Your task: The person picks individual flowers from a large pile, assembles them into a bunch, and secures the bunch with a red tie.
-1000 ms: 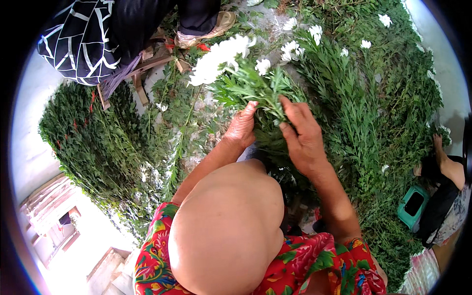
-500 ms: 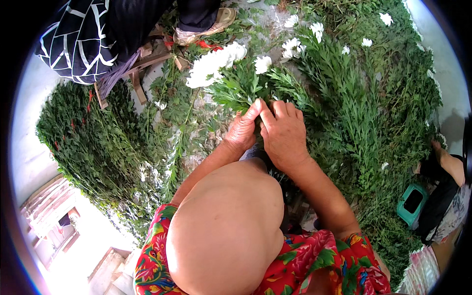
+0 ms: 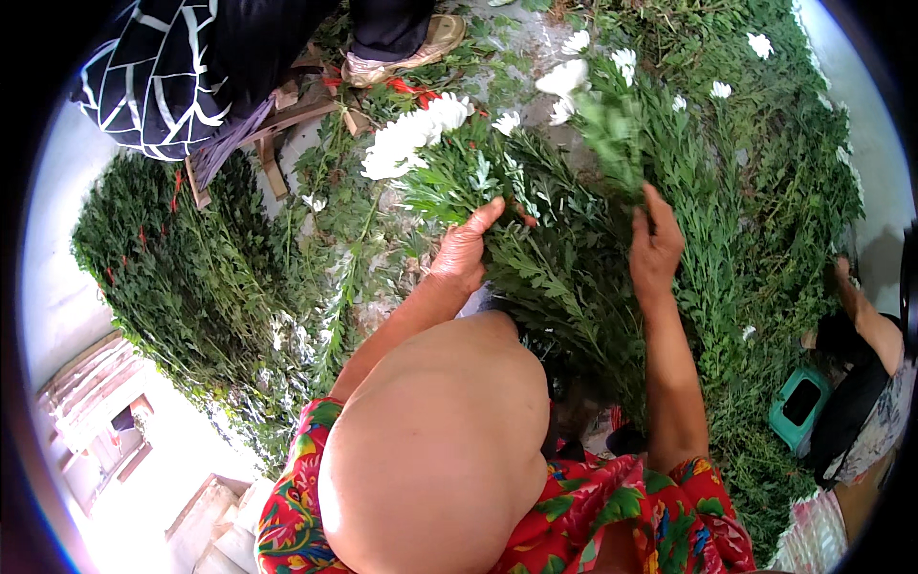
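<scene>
My left hand (image 3: 463, 251) is closed around the stems of a bunch of white chrysanthemums (image 3: 409, 139). The bunch's white heads lie side by side at the upper left, with green leaves (image 3: 454, 182) below them. Off to the right, my right hand (image 3: 656, 244) grips the leafy stem of another white chrysanthemum (image 3: 612, 139), smeared by motion. Its head seems to be the white bloom at the upper left of the blurred leaves. Long leafy stems (image 3: 564, 277) lie between my two hands. The lower ends of the held stems are hidden.
A big heap of cut chrysanthemums (image 3: 727, 220) covers the right side. Another stack of stems (image 3: 182, 258) stands at left. Near a wooden stool (image 3: 273, 167), another person's shoe (image 3: 406, 53) rests on the leaf-strewn floor. A teal plastic stool (image 3: 799, 407) and another person's arm (image 3: 865, 320) are at far right.
My right hand has moved away from my left, out to the right, and now holds a chrysanthemum stem. My left hand keeps the bunch in nearly the same place.
</scene>
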Demonstrator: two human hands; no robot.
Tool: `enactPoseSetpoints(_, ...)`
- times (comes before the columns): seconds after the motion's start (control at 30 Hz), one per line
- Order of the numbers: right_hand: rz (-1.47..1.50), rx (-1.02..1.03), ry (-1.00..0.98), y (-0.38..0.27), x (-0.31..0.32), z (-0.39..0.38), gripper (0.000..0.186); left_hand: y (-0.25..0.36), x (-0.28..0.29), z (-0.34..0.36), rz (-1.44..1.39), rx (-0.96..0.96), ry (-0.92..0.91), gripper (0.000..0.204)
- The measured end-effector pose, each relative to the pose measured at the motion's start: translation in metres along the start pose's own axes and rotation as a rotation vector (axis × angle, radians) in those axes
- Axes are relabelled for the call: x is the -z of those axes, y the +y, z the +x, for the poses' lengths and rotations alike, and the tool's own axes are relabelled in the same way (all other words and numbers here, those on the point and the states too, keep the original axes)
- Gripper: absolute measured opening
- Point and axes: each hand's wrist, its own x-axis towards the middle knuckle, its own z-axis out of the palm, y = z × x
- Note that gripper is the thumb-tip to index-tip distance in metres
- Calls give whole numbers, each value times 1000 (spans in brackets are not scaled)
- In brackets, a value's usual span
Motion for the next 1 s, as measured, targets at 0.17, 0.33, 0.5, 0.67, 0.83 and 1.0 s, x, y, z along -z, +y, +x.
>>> enactPoseSetpoints(0.17, 10, 36, -119, -89, 21, 3, 46, 4, -18, -9, 27, -24, 5, 42)
enactPoseSetpoints(0.33, -7, 114, -122, -129, 4, 3, 49, 4, -42, -12, 24, -54, -4, 47)
enactPoseSetpoints(0.5, -187, 70, -269, -140, -7, -24, 51, -2, -41, -9, 83, -97, 93, 46)
enactPoseSetpoints(0.67, -307, 185, -311, -145, -12, -14, 46, 1, -51, 0, -7, 69, 7, 44)
enactPoseSetpoints(0.83, -63, 210, -407, -118, 9, 1, 40, 2, -38, 4, -42, 113, -57, 33)
enactPoseSetpoints(1.0, -556, 184, -462, -37, 67, -7, 46, 15, -66, -18, -3, 87, -65, 35)
